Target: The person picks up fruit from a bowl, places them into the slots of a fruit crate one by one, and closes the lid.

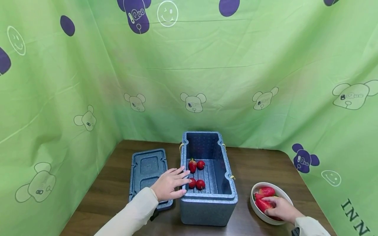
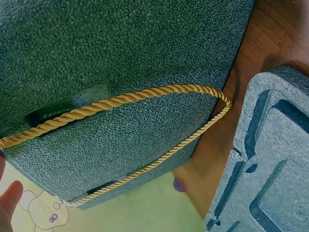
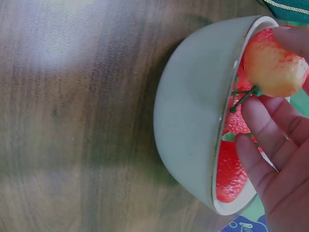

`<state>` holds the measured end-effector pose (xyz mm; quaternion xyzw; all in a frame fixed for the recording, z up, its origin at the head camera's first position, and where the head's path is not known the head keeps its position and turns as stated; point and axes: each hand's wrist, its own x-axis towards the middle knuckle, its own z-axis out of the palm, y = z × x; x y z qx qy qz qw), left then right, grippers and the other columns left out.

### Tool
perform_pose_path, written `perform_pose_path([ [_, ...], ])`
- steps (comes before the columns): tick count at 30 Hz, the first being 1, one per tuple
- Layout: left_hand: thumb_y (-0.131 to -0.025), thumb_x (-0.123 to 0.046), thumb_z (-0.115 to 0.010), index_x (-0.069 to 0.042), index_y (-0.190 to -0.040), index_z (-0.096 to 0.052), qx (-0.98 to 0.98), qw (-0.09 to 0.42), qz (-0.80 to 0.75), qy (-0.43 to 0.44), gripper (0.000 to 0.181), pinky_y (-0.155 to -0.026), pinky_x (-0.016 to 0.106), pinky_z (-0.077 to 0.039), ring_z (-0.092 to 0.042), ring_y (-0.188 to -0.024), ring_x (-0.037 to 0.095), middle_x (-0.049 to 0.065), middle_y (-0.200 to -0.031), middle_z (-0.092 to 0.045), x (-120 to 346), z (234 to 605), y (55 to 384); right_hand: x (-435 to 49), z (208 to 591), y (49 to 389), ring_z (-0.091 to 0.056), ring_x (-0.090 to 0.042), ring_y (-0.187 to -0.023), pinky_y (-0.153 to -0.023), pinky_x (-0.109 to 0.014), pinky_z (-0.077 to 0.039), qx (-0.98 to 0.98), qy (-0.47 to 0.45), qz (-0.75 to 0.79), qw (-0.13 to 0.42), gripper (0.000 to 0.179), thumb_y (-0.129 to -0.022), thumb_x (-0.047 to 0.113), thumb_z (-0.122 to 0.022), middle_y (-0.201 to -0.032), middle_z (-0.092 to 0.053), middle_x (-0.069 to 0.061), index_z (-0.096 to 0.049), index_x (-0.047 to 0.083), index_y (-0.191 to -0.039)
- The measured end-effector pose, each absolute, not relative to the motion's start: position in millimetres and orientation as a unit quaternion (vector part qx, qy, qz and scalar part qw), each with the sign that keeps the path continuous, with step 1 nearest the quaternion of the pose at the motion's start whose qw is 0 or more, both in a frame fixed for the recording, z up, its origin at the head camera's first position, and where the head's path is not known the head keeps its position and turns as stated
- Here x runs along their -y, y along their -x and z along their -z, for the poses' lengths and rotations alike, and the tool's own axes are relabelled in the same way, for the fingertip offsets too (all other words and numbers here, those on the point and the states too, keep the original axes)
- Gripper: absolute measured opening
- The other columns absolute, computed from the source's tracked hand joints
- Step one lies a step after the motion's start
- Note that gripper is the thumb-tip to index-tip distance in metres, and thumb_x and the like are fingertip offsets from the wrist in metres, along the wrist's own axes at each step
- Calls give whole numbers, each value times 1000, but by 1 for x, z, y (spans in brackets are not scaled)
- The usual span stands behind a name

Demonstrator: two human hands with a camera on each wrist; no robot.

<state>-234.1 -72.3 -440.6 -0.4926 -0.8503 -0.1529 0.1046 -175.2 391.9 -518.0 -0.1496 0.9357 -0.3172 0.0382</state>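
My left hand point(image 1: 172, 184) rests on the near left rim of a blue-grey foam box point(image 1: 209, 209), its fingers spread toward the inside. Within the box lie a strawberry point(image 1: 192, 166) and several small round red fruits point(image 1: 200, 184) on the ribbed floor. At the right, my right hand point(image 1: 282, 208) reaches into a white bowl point(image 1: 256, 209). Thumb and fingers pinch a red strawberry point(image 3: 273, 65) with a yellowish end and a green stem. More strawberries point(image 3: 231, 171) lie under and beside the fingers in the bowl.
A matching foam lid point(image 1: 149, 167) lies flat on the brown wooden table point(image 1: 118, 183), left of the box. Yellow rope handles point(image 2: 159, 92) hang along the box's side. Behind the table hangs a green printed cloth point(image 1: 230, 118).
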Motion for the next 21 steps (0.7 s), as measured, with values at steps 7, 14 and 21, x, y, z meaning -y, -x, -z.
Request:
perform_pose_path([
  [7, -95, -35, -50, -14, -129, -63, 852, 100, 152, 490, 42, -104, 46, -38, -42, -133, 26, 7, -138, -52, 72, 440, 234, -390, 502, 181, -50, -1, -68, -61, -23, -46, -929, 125, 339, 75, 42, -71, 9, -69, -80, -65, -5, -63, -12, -107],
  [14, -93, -33, -53, -15, -129, -63, 854, 98, 147, 490, 41, -104, 45, -37, -42, -134, 26, 6, -139, -52, 71, 439, 234, -388, 469, 193, -53, -9, -66, -58, -25, -47, -938, 90, 323, 86, 44, -72, 11, -68, -80, -65, -6, -63, -10, -111],
  [21, -93, -34, -51, -15, -130, -62, 861, 79, 148, 480, 42, -105, 46, -36, -40, -135, 26, 5, -140, -50, 72, 438, 233, -385, 437, 207, -53, -12, -65, -58, -24, -44, -937, 91, 321, 99, 45, -73, 8, -65, -82, -66, -6, -62, -11, -114],
])
